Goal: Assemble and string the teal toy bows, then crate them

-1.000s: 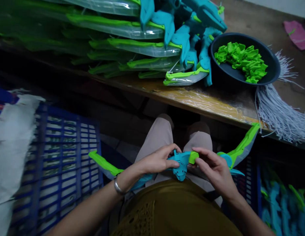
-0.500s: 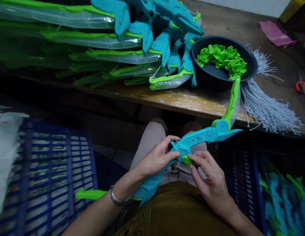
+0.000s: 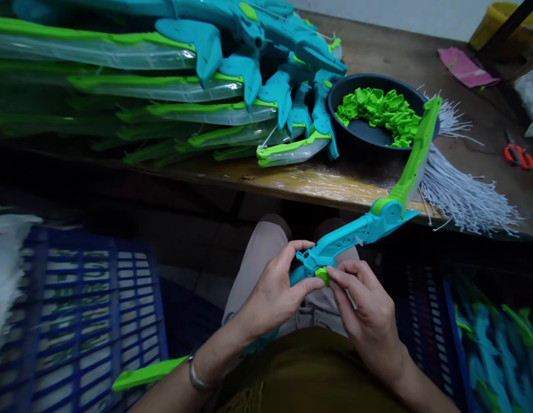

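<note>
A teal toy bow [image 3: 344,240] with lime-green limbs lies across my lap, its upper limb [image 3: 415,155] reaching up past the table edge. My left hand [image 3: 277,287] is wrapped round the bow's middle, the thumb resting beside a small green plastic piece [image 3: 322,275]. Between thumb and fingertips, my right hand [image 3: 365,301] pinches that green piece against the bow's grip. The lower green limb [image 3: 148,373] sticks out beneath my left forearm; the part between is hidden by my arm.
Finished-looking bows [image 3: 232,69] are stacked on the table [image 3: 292,182]. A dark bowl [image 3: 365,136] holds green pieces, beside a bundle of white strings [image 3: 468,186]. Orange-handled scissors [image 3: 519,156] and a pink cloth [image 3: 466,67] lie right. Blue crates [image 3: 116,321] flank me; the right one [image 3: 453,332] contains bow parts.
The green piece has gone from tilted beside the grip to lying against it. The bow has turned slightly in my hands, its lower limb dropping. The camera view has shifted a little.
</note>
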